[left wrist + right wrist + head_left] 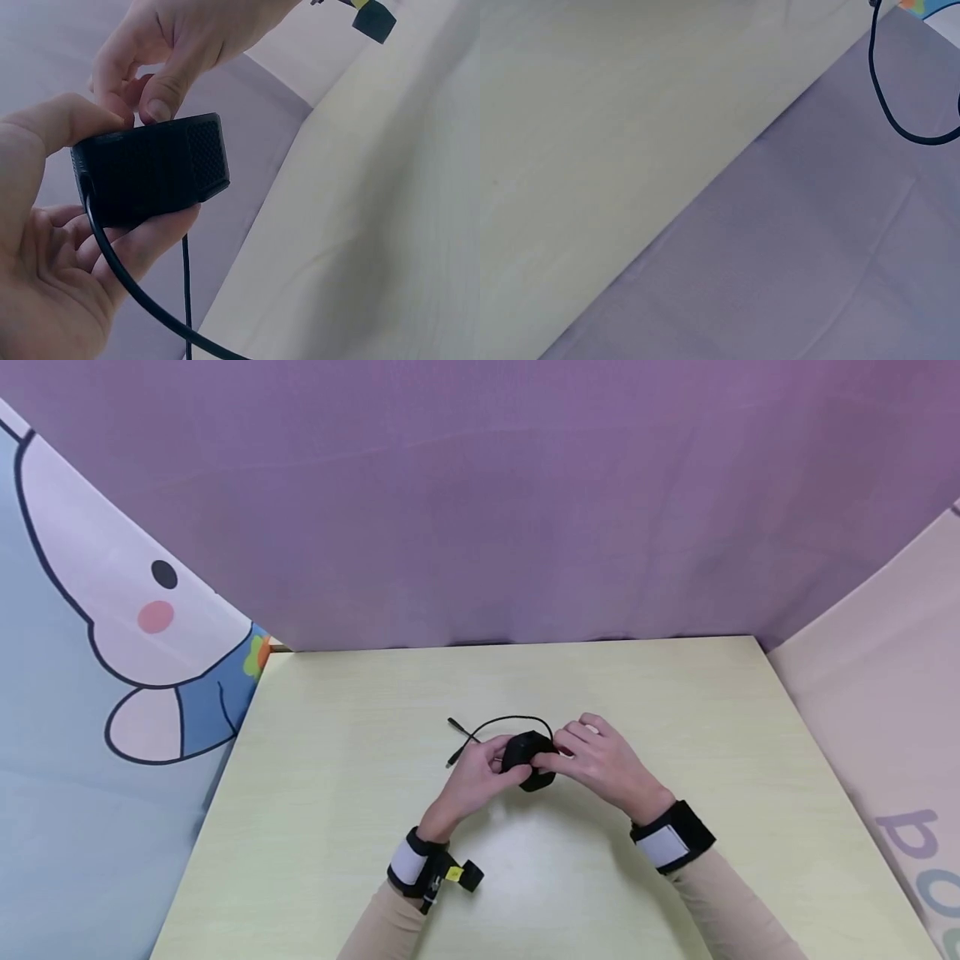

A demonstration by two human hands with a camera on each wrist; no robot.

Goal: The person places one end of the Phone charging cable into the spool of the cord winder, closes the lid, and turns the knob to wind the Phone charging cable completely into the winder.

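A black boxy device (534,744) with a mesh-textured panel and a thin cable is held up over the table, between both hands. My left hand (474,782) grips it from the left, and in the left wrist view the thumb lies along one edge with fingers under the opposite side. From the right, my right hand (600,765) has its thumb and curled fingers at the device's edge. The black cable (124,275) leaves the device near my left palm. In the head view it loops behind the device, with two plug ends (454,758) to the left.
The pale wooden table (337,827) ends at a purple cloth wall (480,527). Printed side panels stand to the left and right. A black strap with a small camera (471,876) sits on my left wrist. Part of the cable (900,129) shows in the right wrist view.
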